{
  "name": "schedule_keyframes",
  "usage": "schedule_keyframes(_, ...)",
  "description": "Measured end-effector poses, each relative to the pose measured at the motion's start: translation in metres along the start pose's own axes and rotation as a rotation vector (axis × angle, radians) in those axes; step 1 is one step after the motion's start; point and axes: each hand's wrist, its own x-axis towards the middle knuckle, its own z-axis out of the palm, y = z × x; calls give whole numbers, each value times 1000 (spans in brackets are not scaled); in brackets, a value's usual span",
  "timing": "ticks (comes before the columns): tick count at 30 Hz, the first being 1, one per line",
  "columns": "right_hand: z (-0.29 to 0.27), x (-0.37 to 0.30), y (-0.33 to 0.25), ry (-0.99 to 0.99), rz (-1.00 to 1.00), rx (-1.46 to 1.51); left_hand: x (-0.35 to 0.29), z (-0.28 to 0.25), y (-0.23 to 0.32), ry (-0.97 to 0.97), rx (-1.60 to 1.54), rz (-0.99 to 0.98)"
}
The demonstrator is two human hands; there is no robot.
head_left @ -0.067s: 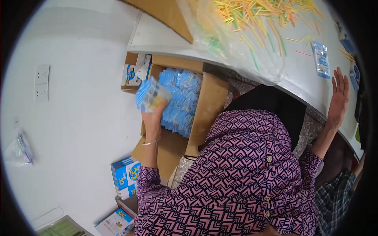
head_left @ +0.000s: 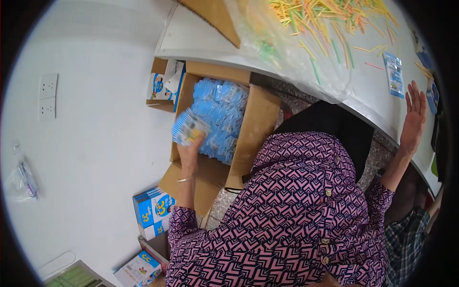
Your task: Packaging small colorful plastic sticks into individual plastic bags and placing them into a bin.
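Your left hand (head_left: 189,155) grasps a blue-and-white striped bundle (head_left: 190,128), slightly blurred, so you cannot tell how many packets it contains. The bundle is at the left edge of an open cardboard box (head_left: 260,124), partly in front of the blue packets (head_left: 220,112) that fill much of it. The box stands below the near edge of the white bench (head_left: 201,47), toward its left end. Your right hand (head_left: 414,122) is released, fingers extended, by the bench's near edge toward the right end; whether it touches the surface you cannot tell. Just beyond its fingertips lies a single blue packet (head_left: 394,74). Farther from the near edge, yellow, orange, pink and green sticks (head_left: 330,16) are heaped beside a clear plastic bag (head_left: 291,62) that reaches that edge.
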Motion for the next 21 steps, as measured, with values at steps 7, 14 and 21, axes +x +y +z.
schedule_keyframes(7, 9, 27, 2, -79, -23, 7, -45, -16, -137, -66, -135, -314)
schedule_keyframes(14, 16, 42, -5, -140, -28, -27, -49, -42, -115, 63, -241, -237)
schedule_keyframes(21, 23, 50, -8, -137, -18, -52, -3, -67, -167, 341, -207, -117)
